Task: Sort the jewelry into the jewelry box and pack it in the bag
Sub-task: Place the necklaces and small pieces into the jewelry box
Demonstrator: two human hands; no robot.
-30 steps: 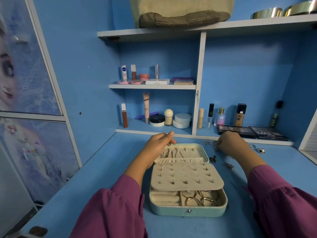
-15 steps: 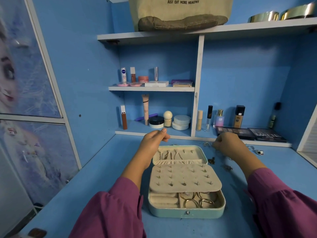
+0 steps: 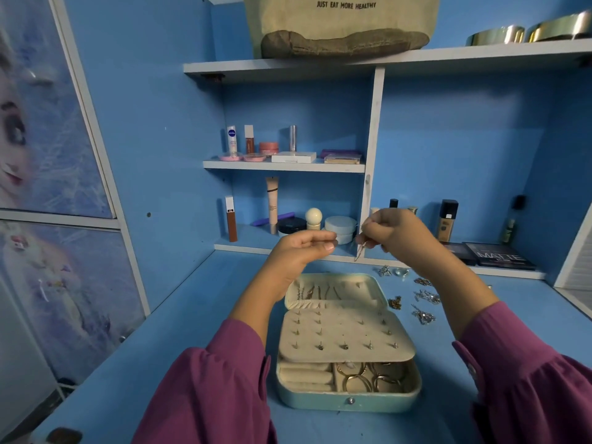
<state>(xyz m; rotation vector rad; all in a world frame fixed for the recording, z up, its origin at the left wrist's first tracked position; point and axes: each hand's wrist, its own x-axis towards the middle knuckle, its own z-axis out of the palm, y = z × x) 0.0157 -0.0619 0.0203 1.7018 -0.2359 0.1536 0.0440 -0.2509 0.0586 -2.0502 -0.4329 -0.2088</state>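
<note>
I see the jewelry box point(image 3: 347, 342) lying open on the blue table point(image 3: 198, 315), in the middle of it and nearer the front edge than the back. Its long axis runs from the front edge toward the back edge: the teal base with the little clasp faces me, and the lid lies flat behind it, toward the shelves. A cream panel studded with earrings point(image 3: 344, 333) covers most of the base; below it gold rings point(image 3: 368, 378) sit in the front right compartment, beside padded rolls on the left. Thin chains lie in the lid.

Both hands are raised above the far end of the box. My right hand point(image 3: 395, 233) has its fingers curled in, pinching a thin, pale earring point(image 3: 359, 251) that hangs downward from them, its long axis near upright and slightly tilted. My left hand point(image 3: 301, 248) is just to the left of it, fingers curled with thumb against fingertips; whether they hold anything small I cannot tell. The two hands are close but not touching.

To the right of the box, toward the back right part of the table, loose jewelry pieces point(image 3: 423, 298) lie scattered. Behind them, dark makeup palettes point(image 3: 499, 256) rest on the low shelf, with bottles and jars along it. A canvas bag point(image 3: 342, 25) sits on the top shelf, above everything.
</note>
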